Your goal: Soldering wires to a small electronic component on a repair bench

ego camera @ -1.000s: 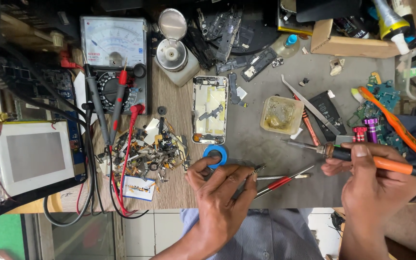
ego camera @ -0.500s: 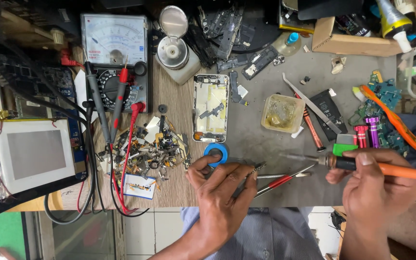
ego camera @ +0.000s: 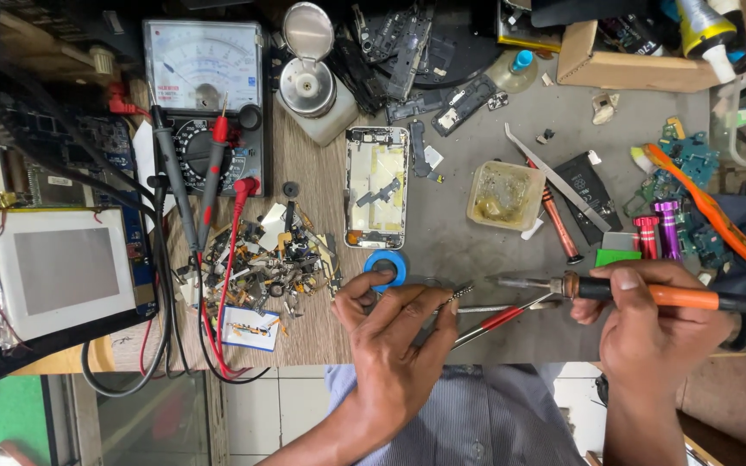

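Meanwhile, the right hand [ego camera: 658,332] is closed around the orange soldering iron [ego camera: 649,293], while the left hand [ego camera: 395,341] pinches tweezers [ego camera: 458,296] beside a blue ring [ego camera: 386,268].

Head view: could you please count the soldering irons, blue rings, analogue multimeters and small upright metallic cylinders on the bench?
Soldering iron: 1
Blue ring: 1
Analogue multimeter: 1
Metallic cylinders, red and purple: 2
Total: 5

Bare mat [ego camera: 451,250] between phone frame [ego camera: 376,185], tub [ego camera: 505,195]
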